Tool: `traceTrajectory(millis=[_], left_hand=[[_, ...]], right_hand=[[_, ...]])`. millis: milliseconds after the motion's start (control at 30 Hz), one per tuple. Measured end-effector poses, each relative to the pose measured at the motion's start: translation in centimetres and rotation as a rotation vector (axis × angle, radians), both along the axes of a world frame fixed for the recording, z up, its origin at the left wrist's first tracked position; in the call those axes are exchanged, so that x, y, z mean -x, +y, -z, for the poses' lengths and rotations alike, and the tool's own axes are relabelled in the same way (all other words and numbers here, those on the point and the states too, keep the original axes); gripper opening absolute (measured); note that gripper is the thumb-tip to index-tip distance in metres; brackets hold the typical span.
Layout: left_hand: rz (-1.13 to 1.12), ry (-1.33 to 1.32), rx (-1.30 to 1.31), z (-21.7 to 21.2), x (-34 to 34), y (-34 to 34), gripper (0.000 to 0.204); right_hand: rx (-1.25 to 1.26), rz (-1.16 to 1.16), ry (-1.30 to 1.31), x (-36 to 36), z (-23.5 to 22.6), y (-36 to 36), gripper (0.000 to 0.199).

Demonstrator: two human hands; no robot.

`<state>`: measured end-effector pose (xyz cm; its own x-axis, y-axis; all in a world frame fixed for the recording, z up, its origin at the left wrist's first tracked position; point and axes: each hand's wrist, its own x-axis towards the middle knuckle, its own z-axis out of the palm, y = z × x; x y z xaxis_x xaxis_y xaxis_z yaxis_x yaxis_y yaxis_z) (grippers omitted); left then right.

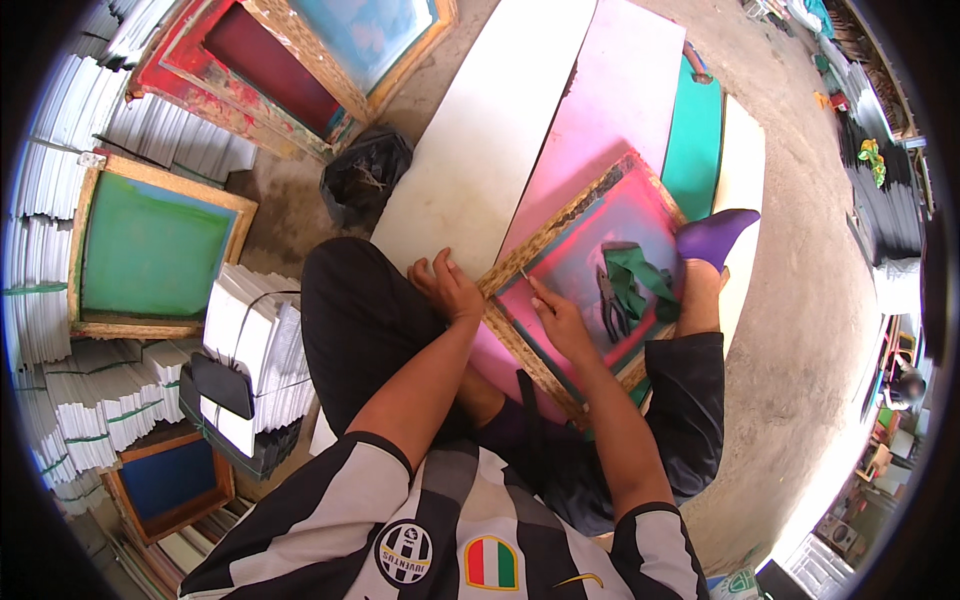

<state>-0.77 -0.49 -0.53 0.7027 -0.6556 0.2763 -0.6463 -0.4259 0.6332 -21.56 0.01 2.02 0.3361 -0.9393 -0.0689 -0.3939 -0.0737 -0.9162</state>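
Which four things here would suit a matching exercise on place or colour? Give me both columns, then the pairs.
1. Pliers
2. Sock on the right foot
3. Plastic bag
4. Green-meshed screen frame

A. Purple
B. At far left, beside stacked white sheets
C. Next to the green cloth, inside the wooden frame
D. Black, left of the white board

Pairs: 1-C, 2-A, 3-D, 4-B

We note one wood-framed screen [584, 262], its mesh [608, 222] grey-blue with pink smears near the border. It lies askew across the pink board [615, 85] and the green board [693, 140], one corner toward their far edges.
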Motion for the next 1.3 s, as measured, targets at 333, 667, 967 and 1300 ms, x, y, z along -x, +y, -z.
traceTrajectory(millis=[333,667,967,1300], left_hand=[[-0.01,0.037,-0.037,-0.6,-0.3,0.4,0.025],[-0.012,0.004,-0.009,-0.2,-0.4,0.4,0.026],[-0.015,0.009,0.033,-0.7,0.0,0.1,0.025],[-0.028,0.07,0.065,0.0,-0.1,0.1,0.026]], right_hand=[[-0.051,-0.05,0.454,-1.3,-4.7,0.3,0.046],[-1.166,0.156,-0.4,0.2,-7.6,-3.1,0.047],[-0.117,0.13,0.223,-1.0,-4.4,2.3,0.04],[-0.142,0.097,0.577,-3.2,-9.6,1.8,0.038]])
